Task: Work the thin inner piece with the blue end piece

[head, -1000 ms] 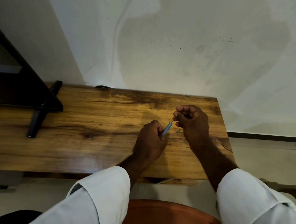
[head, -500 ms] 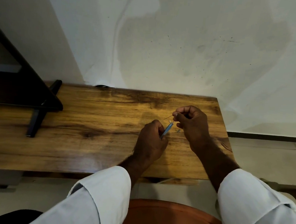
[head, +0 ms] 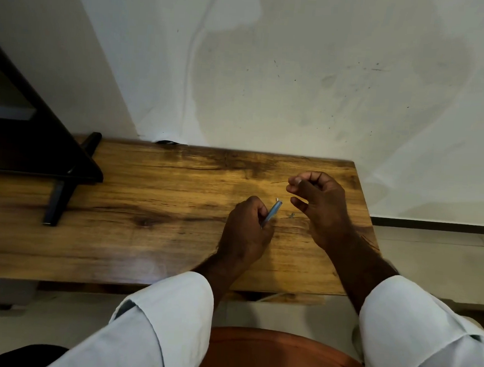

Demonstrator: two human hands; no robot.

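Observation:
My left hand rests on the wooden table and grips a slim blue pen barrel, its open end pointing up and to the right. My right hand is raised just beyond it and pinches a thin dark refill between thumb and forefinger, the thin rod sticking out to the left. A tiny white piece lies on the table by the barrel's end. A small metal part lies between my hands.
A black screen on a black stand fills the table's left end. A pale stained wall rises right behind the table. The table's right edge is close to my right hand. An orange seat is below me.
My right hand has pulled the thin refill out of the blue barrel and lifted away, up and to the right. My left hand has kept the barrel in place.

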